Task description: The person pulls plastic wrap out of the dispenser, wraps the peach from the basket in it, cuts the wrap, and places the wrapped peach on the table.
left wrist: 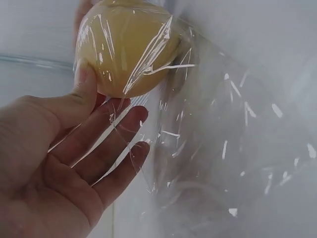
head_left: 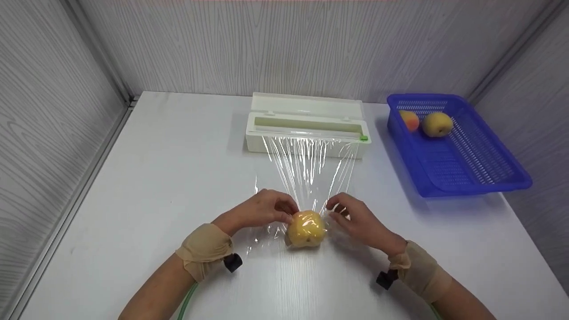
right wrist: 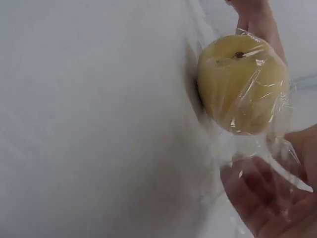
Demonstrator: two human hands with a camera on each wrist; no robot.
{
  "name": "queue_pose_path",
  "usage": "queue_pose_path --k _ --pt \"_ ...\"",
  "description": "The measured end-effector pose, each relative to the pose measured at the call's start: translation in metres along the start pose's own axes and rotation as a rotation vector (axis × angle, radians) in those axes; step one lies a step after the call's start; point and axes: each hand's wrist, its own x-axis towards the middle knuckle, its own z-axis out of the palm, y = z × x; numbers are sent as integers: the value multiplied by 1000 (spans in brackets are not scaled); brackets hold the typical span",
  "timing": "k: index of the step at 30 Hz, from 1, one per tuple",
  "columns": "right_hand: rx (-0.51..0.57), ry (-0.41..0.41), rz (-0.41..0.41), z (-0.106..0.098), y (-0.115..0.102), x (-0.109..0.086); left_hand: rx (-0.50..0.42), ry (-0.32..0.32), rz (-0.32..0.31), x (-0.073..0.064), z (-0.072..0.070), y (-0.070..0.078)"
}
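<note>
A yellow apple [head_left: 306, 229] sits on the white table under clear plastic wrap [head_left: 306, 178], which stretches back in creases to a white wrap dispenser [head_left: 306, 144]. My left hand [head_left: 266, 208] is at its left side. In the left wrist view, the thumb [left wrist: 85, 82] touches the film-covered apple [left wrist: 129, 49], and the other fingers extend below it, partly behind film. On the right, my right hand [head_left: 359, 222] has its thumb and index finger apart beside the apple. Film from the apple [right wrist: 242, 84] hangs across that hand's curved fingers [right wrist: 247, 193] in the right wrist view.
The dispenser's lid [head_left: 306, 104] stands raised, with a green slider [head_left: 364, 138] at its right end. At the back right, a blue basket [head_left: 506, 164] holds a yellow apple [head_left: 438, 124] and a red-and-yellow one [head_left: 410, 120]. Walls border the table's back and sides.
</note>
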Motion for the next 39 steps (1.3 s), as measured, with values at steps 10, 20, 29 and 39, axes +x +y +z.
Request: queue_pose_path --k 10,20,29,39 --pt "-530 95 -546 24 -42 -16 151 71 71 1 0 8" --pt "-547 97 -526 34 -27 -22 60 63 12 2 -3 -6" --pt "-557 127 -520 39 -30 -15 216 184 92 -9 -6 2" --pt "-547 111 -504 37 -28 -17 758 471 539 -28 38 47"
